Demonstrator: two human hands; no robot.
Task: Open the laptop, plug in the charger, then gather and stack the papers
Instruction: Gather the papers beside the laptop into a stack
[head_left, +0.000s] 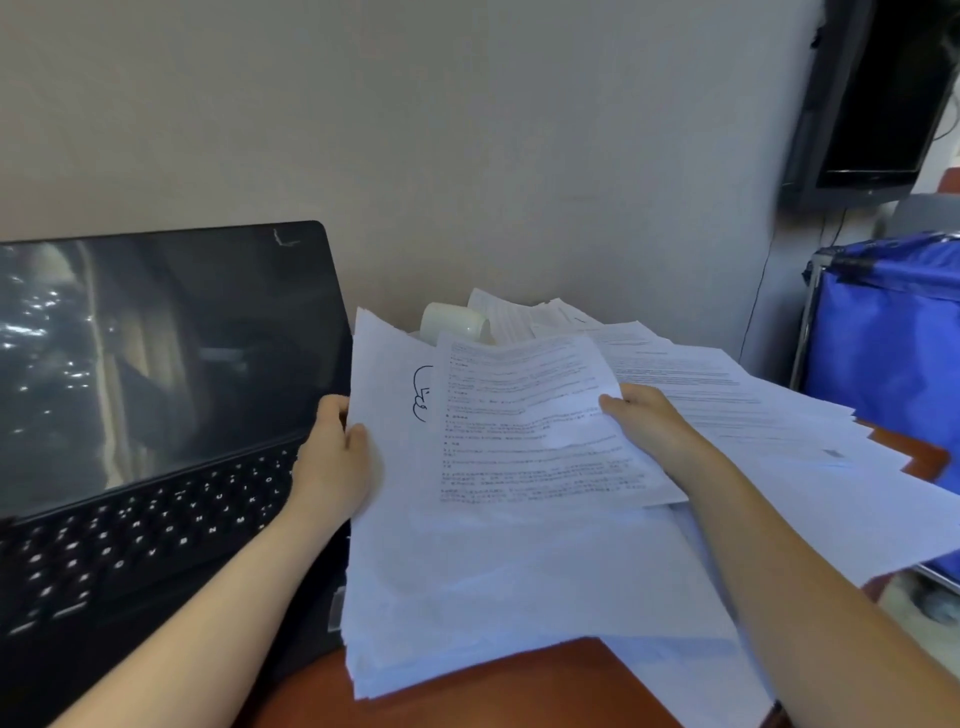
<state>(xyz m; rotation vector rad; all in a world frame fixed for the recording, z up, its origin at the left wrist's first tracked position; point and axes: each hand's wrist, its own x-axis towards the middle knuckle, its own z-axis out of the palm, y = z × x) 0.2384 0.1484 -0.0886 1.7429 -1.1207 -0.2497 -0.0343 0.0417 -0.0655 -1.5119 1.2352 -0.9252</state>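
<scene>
Papers (519, 561) lie in a loose, fanned heap on the table (519, 691), just to the right of the open laptop (156, 389), and several sheets hang past the table's right and near edges. Your left hand (332, 457) grips the heap's left edge with the thumb on top. Your right hand (649, 426) pinches the right edge of the printed sheet (530, 431) that lies uppermost. Treat them as light, thin and limp: one sheet held by a single edge will probably sag and curl. The sheets likely slide easily over one another, so the heap may shear and spill if you lift one side only. Take hold on two opposite edges, thumbs above and fingers below, press the sheets together, then tap them square on the table. The overhanging sheets look likeliest to slip off, so draw those in first. A small white cup-like thing (452, 319) lies on its side behind the heap, close against the far sheets. Whether it rests on any of them is not clear, so mind it when you pull paper from there. Edges crease easily, so keep your grip gentle.
</scene>
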